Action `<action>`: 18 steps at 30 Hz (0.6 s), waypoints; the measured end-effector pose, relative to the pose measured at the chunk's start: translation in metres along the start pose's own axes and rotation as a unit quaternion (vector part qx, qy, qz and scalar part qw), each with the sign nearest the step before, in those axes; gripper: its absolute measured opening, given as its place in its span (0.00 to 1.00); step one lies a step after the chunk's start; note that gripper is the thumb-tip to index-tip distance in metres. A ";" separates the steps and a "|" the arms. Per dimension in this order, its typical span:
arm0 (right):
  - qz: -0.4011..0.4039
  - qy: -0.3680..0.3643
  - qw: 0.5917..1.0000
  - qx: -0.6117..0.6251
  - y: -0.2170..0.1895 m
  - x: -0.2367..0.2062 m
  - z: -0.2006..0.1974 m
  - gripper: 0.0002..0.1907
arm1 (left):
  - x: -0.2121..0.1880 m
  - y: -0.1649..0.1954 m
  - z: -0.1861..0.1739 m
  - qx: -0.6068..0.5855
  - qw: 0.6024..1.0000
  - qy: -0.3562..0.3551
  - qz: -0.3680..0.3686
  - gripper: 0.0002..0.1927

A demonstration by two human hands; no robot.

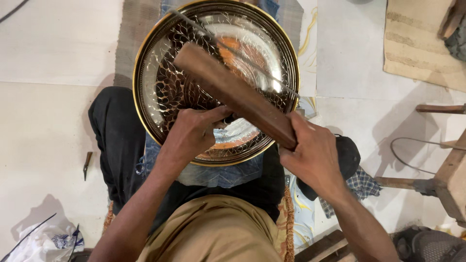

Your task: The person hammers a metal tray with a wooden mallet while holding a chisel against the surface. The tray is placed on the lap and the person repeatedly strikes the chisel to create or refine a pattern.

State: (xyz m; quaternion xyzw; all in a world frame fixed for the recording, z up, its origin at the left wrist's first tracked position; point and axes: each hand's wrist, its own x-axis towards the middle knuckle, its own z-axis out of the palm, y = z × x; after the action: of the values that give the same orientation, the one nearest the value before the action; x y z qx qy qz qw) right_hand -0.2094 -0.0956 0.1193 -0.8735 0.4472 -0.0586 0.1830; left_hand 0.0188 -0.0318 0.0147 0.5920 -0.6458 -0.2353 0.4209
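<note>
A large round metal tray (pixel 160 87), engraved with leaf patterns and rimmed in gold, rests on my lap. My right hand (pixel 313 157) grips one end of a long brown wooden block (pixel 233 92) that lies slantwise over the tray. My left hand (pixel 194 131) presses on the tray's lower middle, its fingers pinched on a small tool that is mostly hidden. A thin metal rod (pixel 252 60) lies slantwise across the tray beyond the block.
A small chisel-like tool (pixel 87 164) lies on the pale floor at left. A white plastic bag (pixel 43 240) sits at bottom left. A dark cap (pixel 347 155), checked cloth (pixel 361 187) and wooden furniture legs (pixel 439 109) are at right. A woven mat (pixel 422 43) lies at top right.
</note>
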 end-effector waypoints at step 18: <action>0.017 0.009 0.998 0.064 0.017 -0.011 0.010 0.18 | 0.001 -0.005 0.001 -0.017 1.000 -0.008 0.022 0.30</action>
State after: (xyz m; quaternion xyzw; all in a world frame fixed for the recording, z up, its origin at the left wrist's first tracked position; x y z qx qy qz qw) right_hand -0.2259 -0.0935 0.1040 -0.8518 0.4589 -0.0916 0.2356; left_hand 0.0206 -0.0339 0.0102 0.5683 -0.6579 -0.2419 0.4309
